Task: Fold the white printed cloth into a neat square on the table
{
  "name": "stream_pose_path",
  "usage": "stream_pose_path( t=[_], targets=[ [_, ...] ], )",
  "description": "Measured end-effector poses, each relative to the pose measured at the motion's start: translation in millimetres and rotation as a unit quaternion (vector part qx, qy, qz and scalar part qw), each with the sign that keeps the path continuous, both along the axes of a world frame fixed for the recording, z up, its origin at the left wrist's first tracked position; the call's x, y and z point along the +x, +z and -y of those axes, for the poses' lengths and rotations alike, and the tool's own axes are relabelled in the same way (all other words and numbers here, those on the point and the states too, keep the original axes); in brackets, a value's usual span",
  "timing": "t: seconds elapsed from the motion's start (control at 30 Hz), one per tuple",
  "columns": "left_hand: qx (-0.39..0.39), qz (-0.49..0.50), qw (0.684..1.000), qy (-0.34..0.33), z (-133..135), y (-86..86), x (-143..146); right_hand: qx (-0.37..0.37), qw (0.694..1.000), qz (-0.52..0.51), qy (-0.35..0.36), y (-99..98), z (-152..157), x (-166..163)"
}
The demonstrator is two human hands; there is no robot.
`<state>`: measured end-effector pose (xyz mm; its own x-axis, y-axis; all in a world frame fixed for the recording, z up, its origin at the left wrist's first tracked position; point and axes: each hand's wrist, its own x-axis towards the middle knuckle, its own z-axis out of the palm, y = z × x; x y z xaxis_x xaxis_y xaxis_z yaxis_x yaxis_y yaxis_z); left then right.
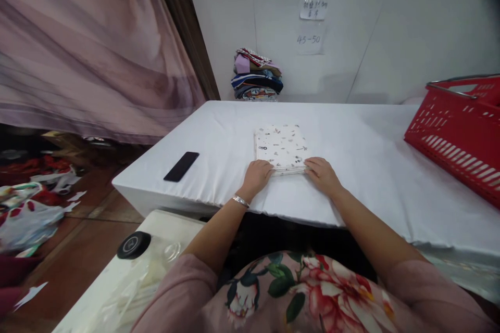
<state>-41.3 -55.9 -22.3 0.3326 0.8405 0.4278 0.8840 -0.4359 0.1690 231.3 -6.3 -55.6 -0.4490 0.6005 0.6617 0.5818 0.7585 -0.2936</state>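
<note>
A folded white cloth with a small scattered print lies flat on the white-covered table in front of me. Several layers show along its near edge. My left hand, with a silver bracelet at the wrist, grips the near left corner. At the near right corner, my right hand has its fingers closed over the edge. Both thumbs are mostly hidden. Whether the cloth is a garment I cannot tell.
A dark phone lies left on the table. A red plastic basket stands at the right. Folded fabrics are stacked by the far wall. A lower white surface with a round black object is near left; a pink curtain hangs beyond.
</note>
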Motion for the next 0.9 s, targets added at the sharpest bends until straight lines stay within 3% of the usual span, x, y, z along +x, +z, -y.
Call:
stream_pose_path(
  t=[0.57, 0.9],
  targets=[
    [0.026, 0.041, 0.999, 0.008, 0, -0.3, 6, 0.014, 0.999, -0.024, -0.027, 4.2, 2, -7],
    [0.053, 0.029, 0.997, -0.043, -7, -3.8, 24, 0.005, 0.999, -0.047, -0.017, 5.9, 6, -8]
  ],
)
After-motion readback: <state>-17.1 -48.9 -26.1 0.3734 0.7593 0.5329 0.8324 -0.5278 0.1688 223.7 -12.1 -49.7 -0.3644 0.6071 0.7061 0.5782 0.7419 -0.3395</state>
